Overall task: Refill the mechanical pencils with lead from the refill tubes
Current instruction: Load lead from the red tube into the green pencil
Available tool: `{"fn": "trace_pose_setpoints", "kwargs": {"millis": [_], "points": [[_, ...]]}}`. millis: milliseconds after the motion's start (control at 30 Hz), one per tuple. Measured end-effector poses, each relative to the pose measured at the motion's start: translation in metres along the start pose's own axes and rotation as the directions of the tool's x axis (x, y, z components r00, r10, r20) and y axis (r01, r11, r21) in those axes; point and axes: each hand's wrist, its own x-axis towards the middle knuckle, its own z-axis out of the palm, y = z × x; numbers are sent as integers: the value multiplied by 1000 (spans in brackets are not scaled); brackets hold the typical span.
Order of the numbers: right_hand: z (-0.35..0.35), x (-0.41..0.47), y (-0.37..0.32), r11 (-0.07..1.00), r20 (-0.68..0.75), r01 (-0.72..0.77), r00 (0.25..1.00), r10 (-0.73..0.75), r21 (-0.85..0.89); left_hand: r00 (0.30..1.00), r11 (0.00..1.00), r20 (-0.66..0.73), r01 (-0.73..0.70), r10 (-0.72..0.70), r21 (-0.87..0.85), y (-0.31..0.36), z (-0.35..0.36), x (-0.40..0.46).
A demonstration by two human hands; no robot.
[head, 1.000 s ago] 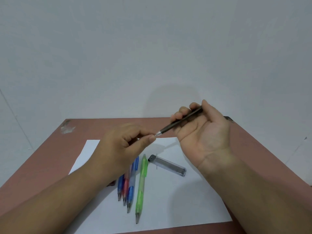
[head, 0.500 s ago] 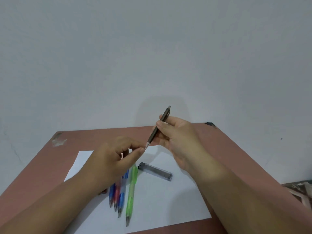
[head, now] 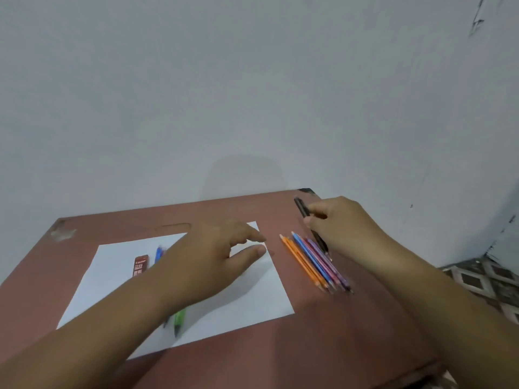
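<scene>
While the head camera looks down at a brown table (head: 323, 346), the right hand (head: 345, 223) holds a black pencil (head: 304, 213) near the far right corner. Its fingers are curled around the pencil's middle, and the pencil lies slanted, with its far end poking out past the fingers. Just beside that hand, a bunch of colored pencils (head: 314, 262) lies on the bare table, orange, blue, pink and purple, all side by side. A white sheet of paper (head: 247, 301) lies on the table to the left of them. The left hand (head: 213, 256) hangs over the paper with loose fingers and holds nothing. Under that arm, a green pencil (head: 179, 321) and a bit of a blue pencil (head: 158, 252) peek out. A small dark red lead box (head: 140, 265) lies on the paper, left of the blue pencil.
</scene>
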Motion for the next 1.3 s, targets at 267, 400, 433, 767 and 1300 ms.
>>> {"fn": "trace_pose_setpoints", "kwargs": {"millis": [267, 400, 433, 767, 1300], "points": [[2, -25, 51, 977, -34, -84, 996, 79, -198, 981, 990, 184, -83, 61, 116, 39, 58, 30], [11, -26, 52, 978, -34, -80, 997, 74, -195, 976, 985, 211, -84, 51, 151, 44, 71, 33], [13, -25, 51, 977, -29, -80, 997, 76, -198, 976, 982, 211, -89, 52, 169, 45, 71, 33], [26, -28, 50, 963, 4, -63, 998, 66, -260, 974, 986, 219, -83, 50, 144, 43, 60, 24], [57, -21, -15, 815, 102, 513, 857, -506, -270, 964, 941, 6, 258, -265, 219, -94, -48, -95]]}}
